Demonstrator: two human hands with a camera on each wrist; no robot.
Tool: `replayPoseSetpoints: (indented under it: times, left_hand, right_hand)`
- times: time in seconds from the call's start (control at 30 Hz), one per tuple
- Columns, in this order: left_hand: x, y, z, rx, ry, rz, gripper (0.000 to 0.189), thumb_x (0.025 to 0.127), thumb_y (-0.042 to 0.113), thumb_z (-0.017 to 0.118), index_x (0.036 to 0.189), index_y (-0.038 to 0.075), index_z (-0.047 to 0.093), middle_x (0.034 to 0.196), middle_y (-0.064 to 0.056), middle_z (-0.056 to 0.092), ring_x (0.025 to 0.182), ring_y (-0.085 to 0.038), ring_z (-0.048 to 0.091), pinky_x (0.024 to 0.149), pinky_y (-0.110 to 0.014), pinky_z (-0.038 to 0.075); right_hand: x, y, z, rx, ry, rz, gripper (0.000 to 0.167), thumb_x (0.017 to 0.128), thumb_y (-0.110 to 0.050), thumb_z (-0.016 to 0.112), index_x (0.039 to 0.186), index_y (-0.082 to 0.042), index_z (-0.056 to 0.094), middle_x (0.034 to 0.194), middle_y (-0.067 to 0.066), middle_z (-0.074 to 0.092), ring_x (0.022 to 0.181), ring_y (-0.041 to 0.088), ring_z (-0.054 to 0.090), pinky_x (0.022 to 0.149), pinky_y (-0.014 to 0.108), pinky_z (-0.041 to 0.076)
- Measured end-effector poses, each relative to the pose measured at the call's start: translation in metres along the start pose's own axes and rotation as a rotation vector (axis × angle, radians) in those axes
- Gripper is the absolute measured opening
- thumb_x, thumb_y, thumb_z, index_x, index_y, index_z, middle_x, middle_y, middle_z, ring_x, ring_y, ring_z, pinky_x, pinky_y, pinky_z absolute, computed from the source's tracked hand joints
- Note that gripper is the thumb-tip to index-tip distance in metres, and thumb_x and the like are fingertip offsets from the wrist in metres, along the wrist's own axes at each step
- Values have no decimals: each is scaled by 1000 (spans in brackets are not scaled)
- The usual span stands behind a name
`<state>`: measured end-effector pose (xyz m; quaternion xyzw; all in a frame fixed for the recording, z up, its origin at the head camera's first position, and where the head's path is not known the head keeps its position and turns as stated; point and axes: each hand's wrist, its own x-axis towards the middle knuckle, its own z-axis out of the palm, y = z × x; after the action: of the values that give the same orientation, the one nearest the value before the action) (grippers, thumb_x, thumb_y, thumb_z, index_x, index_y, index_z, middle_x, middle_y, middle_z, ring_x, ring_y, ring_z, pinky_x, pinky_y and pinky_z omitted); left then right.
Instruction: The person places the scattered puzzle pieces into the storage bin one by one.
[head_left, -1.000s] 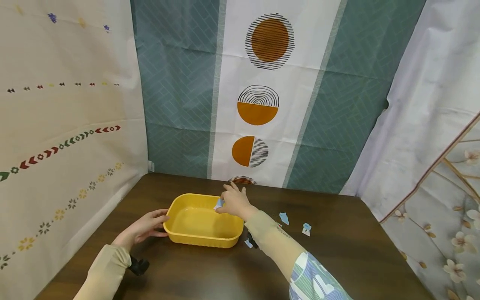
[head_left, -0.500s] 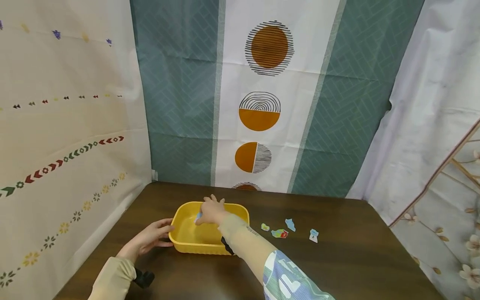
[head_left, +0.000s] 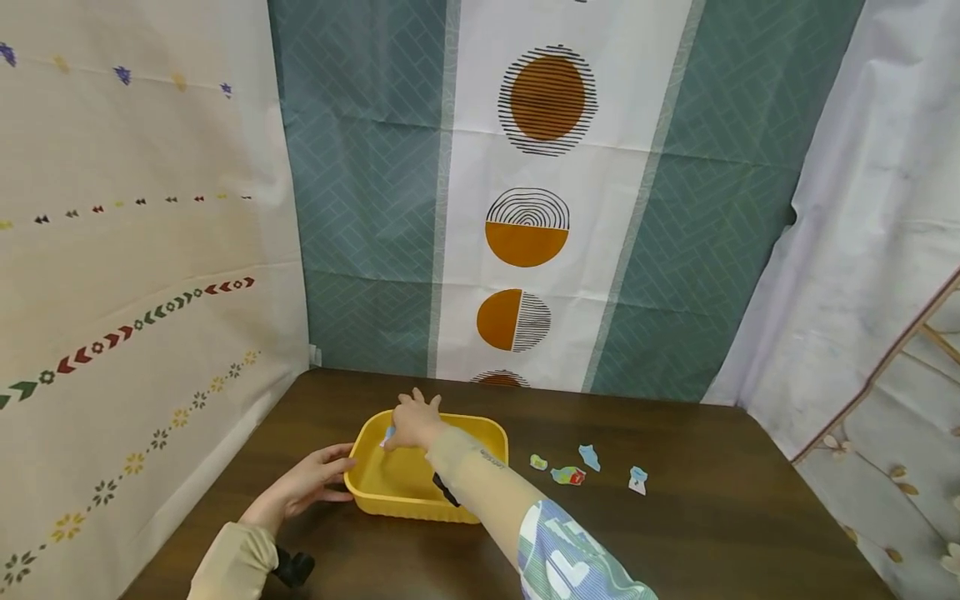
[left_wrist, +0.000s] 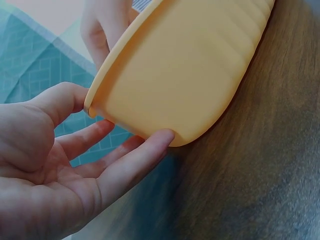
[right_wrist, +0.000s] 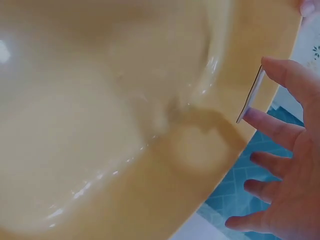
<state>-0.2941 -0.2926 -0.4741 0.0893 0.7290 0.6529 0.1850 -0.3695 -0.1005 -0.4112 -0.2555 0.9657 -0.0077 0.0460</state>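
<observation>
A yellow plastic tray [head_left: 397, 506] stands on the dark wooden table. My left hand [head_left: 313, 477] holds its left end; in the left wrist view the thumb lies at the rim and the fingers bear on the outer wall. Over the tray's back left part, my right hand [head_left: 414, 422] pinches a small flat puzzle piece [head_left: 387, 436], light blue and white. The right wrist view shows this piece [right_wrist: 251, 95] edge-on between thumb and index finger, apart from the tray floor, with the other fingers spread. My right forearm hides part of the tray.
Right of the tray lie several flat pieces: a yellow-green one [head_left: 538, 462], a green and red one [head_left: 568, 476], a light blue one [head_left: 589, 457] and a blue-topped white one [head_left: 637, 480]. Printed cloth [head_left: 360, 250] hangs behind the table and along both sides.
My right hand has moved left and down into the tray's area with the piece. The yellow-green and red pieces, earlier mostly covered by my arm, show fully. My left hand stays at the tray.
</observation>
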Motion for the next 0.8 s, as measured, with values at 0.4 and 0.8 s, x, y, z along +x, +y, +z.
replayPoseSetpoints:
  times: [0.4,0.8]
  left_hand:
    - [-4,-8,4,-24,9,-31,71,104,21,47,147,-19,8,143,-43,28,108,-28,63,88,-49,58]
    - [4,-2,-1,-9,11,-29,69,104,21,46,148,-17,10,145,-42,27,114,-31,61,89,-47,58]
  right_hand:
    - [8,-3,19,-34,-41,-9,31,81,-54,74,96,-27,77,158,-4,34,150,27,19,116,60,27]
    - [26,1,27,-32,-45,-3,36,78,-56,76,102,-29,77,157,-3,35,149,27,20,114,62,28]
